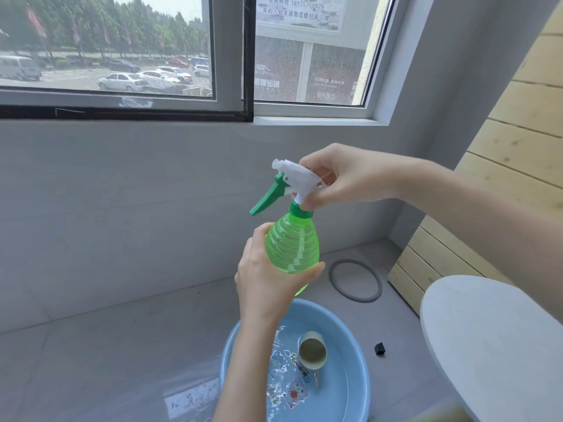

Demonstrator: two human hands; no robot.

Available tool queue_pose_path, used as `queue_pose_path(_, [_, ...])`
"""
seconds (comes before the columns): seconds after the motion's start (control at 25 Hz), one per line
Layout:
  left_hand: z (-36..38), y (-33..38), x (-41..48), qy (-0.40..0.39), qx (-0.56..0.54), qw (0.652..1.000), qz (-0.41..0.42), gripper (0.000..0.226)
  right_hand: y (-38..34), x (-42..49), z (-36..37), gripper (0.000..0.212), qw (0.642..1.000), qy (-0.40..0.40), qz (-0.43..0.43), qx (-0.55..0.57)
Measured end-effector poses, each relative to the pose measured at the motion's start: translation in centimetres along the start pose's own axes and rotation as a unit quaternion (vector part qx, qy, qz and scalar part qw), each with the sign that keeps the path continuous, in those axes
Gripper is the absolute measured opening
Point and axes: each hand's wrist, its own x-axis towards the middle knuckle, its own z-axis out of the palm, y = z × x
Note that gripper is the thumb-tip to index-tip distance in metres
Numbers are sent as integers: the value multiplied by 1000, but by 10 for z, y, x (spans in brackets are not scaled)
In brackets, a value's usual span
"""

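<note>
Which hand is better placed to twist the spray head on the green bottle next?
The right hand: its grip wraps the white spray head at the collar. The left hand holds the green bottle by its body, so it likely serves best to steady it.

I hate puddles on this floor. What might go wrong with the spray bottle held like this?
The left hand grips only the lower part of the spray bottle; it may slip and drop into the water-filled blue basin, splashing. The right hand pinches the white spray head near the collar; if that loosens, the head may come off suddenly.
</note>
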Motion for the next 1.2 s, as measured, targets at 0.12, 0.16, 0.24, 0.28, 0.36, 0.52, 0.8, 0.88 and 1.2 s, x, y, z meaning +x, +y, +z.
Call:
queue_pose_path(0.12, [-3, 0, -1, 6, -3, 1000, -4, 75, -6, 0, 5, 23, 999, 36, 29, -21])
queue_pose_path(0.16, [-4, -1, -1, 7, -3, 1000, -3, 75, -8, 0, 8, 26, 998, 44, 39, -30])
queue_pose_path(0.24, [-6, -3, -1, 8, 3, 1000, 1, 74, -12, 0, 12, 32, 996, 47, 55, -46])
queue_pose_path(0.28, [-6, -3, -1, 8, 9, 1000, 4, 75, -14, 0, 13, 35, 996, 44, 62, -51])
queue_pose_path(0.36, [-8, -4, -1, 8, 22, 1000, 10, 76, -15, 2, 13, 37, 994, 35, 84, -55])
queue_pose_path(0.52, [-11, -4, -2, 22, 34, 999, 17, 79, -18, 7, 21, 39, 988, 43, 144, -42])
queue_pose_path(0.8, [-16, -7, -3, 18, 29, 999, 13, 78, -25, -7, 13, 56, 987, -26, 155, -30])
queue_pose_path(0.88, [-17, -8, -3, 21, 28, 999, 14, 78, -17, -12, 15, 45, 995, 5, 89, 39])
queue_pose_path(1.2, [-15, -8, -4, 22, 28, 999, 18, 78, 6, -4, 45, 45, 986, 123, -3, 115])
